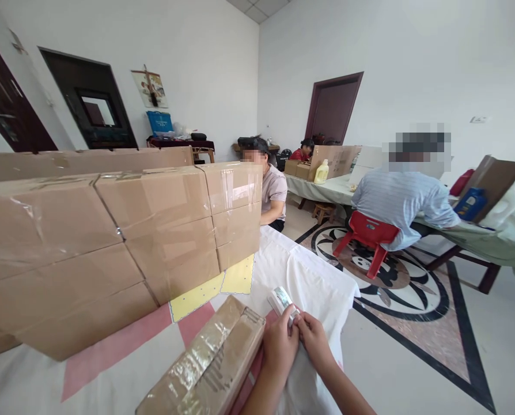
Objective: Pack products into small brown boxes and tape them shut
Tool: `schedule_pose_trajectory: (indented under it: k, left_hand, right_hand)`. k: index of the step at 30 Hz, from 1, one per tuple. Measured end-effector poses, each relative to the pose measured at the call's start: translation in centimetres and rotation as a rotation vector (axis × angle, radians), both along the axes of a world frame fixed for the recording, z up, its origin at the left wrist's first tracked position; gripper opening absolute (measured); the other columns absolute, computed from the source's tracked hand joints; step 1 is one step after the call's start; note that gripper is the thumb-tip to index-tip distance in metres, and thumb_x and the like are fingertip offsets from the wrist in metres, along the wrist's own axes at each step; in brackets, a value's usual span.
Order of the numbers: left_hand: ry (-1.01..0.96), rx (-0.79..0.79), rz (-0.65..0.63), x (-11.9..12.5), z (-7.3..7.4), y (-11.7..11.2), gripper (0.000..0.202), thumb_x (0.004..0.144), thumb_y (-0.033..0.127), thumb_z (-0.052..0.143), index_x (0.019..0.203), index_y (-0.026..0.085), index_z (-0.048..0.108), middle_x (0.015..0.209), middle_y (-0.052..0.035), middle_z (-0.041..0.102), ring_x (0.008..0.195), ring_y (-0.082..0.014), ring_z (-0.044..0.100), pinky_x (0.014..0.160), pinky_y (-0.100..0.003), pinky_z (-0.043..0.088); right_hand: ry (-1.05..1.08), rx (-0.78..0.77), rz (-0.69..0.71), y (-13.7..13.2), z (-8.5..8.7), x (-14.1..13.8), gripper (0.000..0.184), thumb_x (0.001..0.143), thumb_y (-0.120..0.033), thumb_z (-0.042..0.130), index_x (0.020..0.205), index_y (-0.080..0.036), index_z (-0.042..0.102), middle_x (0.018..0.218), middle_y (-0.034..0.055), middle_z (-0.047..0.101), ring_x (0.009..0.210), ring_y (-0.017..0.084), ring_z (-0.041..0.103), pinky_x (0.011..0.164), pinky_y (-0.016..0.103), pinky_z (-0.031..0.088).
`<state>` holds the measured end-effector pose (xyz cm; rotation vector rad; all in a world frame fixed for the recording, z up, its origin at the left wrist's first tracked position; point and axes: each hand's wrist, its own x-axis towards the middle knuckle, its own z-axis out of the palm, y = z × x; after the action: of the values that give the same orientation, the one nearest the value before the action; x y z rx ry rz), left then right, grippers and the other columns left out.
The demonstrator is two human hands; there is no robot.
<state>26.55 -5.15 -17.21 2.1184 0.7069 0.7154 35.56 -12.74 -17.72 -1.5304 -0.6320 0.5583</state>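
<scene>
A: Risk here?
B: The tape roll [280, 301] is held right over the table [318, 276] edge. A loose grip could drop it to the floor, I'd judge. The thin film could also split or restick while it's picked at.
A: Hands?
B: Left hand [279, 346] is curled closed around the roll's lower part. Right hand [314, 340] is narrow, fingertips pinched on the rim beside the left's. Can't tell if a tape end is lifted.
A: Roll location?
B: Between both hands, just right of the small taped box [209, 363]. The box stack [110, 242] is further left.
</scene>
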Motion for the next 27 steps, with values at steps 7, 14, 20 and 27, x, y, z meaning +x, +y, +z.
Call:
schedule_pose_trajectory:
  k: [7,14,20,27]
  left_hand:
    - [0.007,0.034,0.016,-0.3,0.7,-0.4,0.042,0.094,0.022,0.049,0.133,0.024,0.064,0.105,-0.0093,0.078,0.096,-0.0281,0.075,0.083,-0.041,0.058]
    - [-0.013,0.028,0.026,-0.3,0.8,-0.5,0.042,0.094,0.021,0.05,0.132,0.026,0.065,0.108,-0.0093,0.078,0.101,-0.0268,0.074,0.088,-0.039,0.057]
    - [0.068,-0.01,0.036,-0.1,1.0,-0.5,0.049,0.089,0.017,0.053,0.136,0.024,0.064,0.114,-0.0114,0.076,0.107,-0.0279,0.071,0.092,-0.038,0.054]
    - [-0.091,-0.008,0.048,-0.6,1.5,-0.7,0.055,0.087,0.017,0.054,0.143,0.018,0.055,0.098,-0.0113,0.074,0.094,-0.0259,0.069,0.089,-0.039,0.055]
  right_hand:
    - [-0.04,0.003,-0.019,0.0,0.2,-0.1,0.057,0.077,-0.074,0.065,0.064,-0.019,0.059,0.06,0.0015,0.056,0.059,0.018,0.049,0.057,0.03,0.039]
    - [-0.11,0.048,-0.014,0.0,0.0,0.1,0.053,0.082,-0.07,0.061,0.065,-0.02,0.06,0.064,0.0038,0.061,0.066,0.022,0.054,0.066,0.033,0.044]
    - [-0.188,-0.042,-0.05,0.1,-0.2,0.0,0.056,0.079,-0.072,0.056,0.062,-0.019,0.06,0.063,0.0047,0.063,0.065,0.023,0.058,0.067,0.033,0.045]
    - [0.0,-0.025,-0.105,-1.0,0.3,-0.5,0.066,0.068,-0.083,0.061,0.068,-0.018,0.063,0.052,-0.0024,0.049,0.048,0.014,0.044,0.046,0.026,0.036]
